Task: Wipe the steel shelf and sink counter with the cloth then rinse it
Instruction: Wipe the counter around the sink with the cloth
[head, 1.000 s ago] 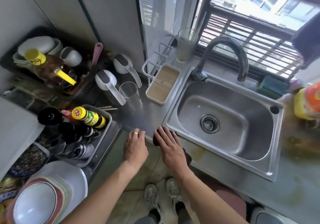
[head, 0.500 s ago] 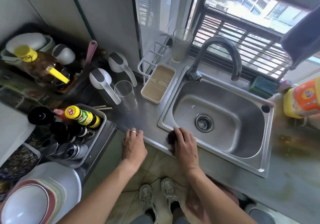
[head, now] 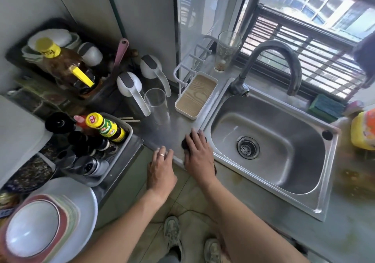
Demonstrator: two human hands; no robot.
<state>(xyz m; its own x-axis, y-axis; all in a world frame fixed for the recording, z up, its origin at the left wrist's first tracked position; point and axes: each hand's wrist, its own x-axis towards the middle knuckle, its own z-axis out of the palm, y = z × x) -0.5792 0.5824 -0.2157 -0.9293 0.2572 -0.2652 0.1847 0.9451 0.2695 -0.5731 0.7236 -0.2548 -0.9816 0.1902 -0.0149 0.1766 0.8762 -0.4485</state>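
1. Steel sink counter [head: 172, 128] runs under both hands, its basin just right of the right hand [head: 197, 156].
2. Right hand presses flat, fingers spread, on a dark, crumpled cloth [head: 185, 143], mostly hidden beneath it.
3. Left hand [head: 161, 168] rests relaxed on the counter's front edge, holding nothing.

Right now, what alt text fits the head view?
The right hand presses a dark cloth flat on the steel counter beside the sink; the left hand rests on the counter's front edge.

right hand [head: 197, 155] presses cloth [head: 185, 143] on counter [head: 172, 128] | left hand [head: 161, 169] at edge
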